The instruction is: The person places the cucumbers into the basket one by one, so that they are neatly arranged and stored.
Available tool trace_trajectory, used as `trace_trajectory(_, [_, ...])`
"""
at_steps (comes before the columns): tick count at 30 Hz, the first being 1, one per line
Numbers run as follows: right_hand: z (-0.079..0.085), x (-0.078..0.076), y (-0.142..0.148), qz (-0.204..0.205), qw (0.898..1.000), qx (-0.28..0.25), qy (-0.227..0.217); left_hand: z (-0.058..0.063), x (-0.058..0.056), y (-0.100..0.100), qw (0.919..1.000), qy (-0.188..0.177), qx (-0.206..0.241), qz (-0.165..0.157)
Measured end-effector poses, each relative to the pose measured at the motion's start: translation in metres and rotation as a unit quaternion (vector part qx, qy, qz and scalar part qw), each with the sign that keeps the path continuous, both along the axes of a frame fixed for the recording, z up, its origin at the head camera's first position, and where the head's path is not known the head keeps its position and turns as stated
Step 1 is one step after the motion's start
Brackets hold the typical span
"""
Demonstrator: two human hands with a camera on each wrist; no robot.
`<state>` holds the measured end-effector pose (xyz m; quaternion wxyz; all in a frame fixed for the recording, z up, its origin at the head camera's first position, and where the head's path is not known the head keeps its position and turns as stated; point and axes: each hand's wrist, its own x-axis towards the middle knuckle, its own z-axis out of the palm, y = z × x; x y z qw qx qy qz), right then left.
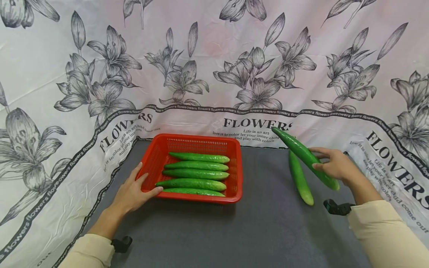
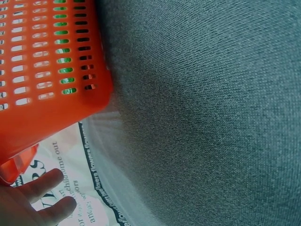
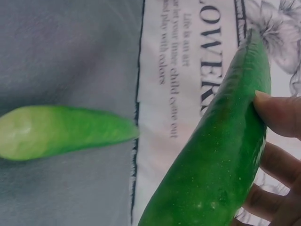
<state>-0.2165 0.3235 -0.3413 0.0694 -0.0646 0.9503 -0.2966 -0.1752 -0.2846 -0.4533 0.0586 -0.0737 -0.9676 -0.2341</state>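
My right hand (image 1: pixel 335 163) pinches a long green cucumber (image 1: pixel 296 147) between thumb and fingers, holding it tilted above the table. In the right wrist view the thumb (image 3: pixel 280 113) lies along one side of this cucumber (image 3: pixel 221 150), with fingers behind it. Another cucumber (image 1: pixel 299 180), paler at its near end, lies on the table beneath. A red slotted basket (image 1: pixel 238 171) stands left of centre, with several cucumbers (image 1: pixel 196 174) side by side in it. My left hand (image 1: pixel 130 193) touches the basket's front left corner; in the left wrist view two fingers (image 2: pixel 44 183) extend straight near it.
Grey cloth covers the table (image 1: pixel 261 227). A white flower-printed sheet (image 1: pixel 207 82) with black lettering rises behind the table and along both sides. Dark wrist devices (image 1: pixel 337 207) are at both cuffs.
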Motion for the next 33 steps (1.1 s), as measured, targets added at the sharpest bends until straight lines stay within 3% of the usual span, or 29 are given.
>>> trace_trajectory(12, [0.029, 0.004, -0.03, 0.07, 0.997, 0.004, 0.031, 0.002, 0.0, 0.002, 1.0, -0.002, -0.006, 0.0])
trace_trajectory(23, [0.055, 0.002, -0.069, 0.156, 0.985, 0.015, 0.072, 0.0, 0.001, 0.001, 1.0, 0.0, -0.005, -0.001])
trace_trajectory(33, [0.058, -0.009, -0.106, 0.198, 0.977, -0.004, 0.08, 0.001, 0.001, 0.001, 1.0, 0.002, -0.008, -0.001])
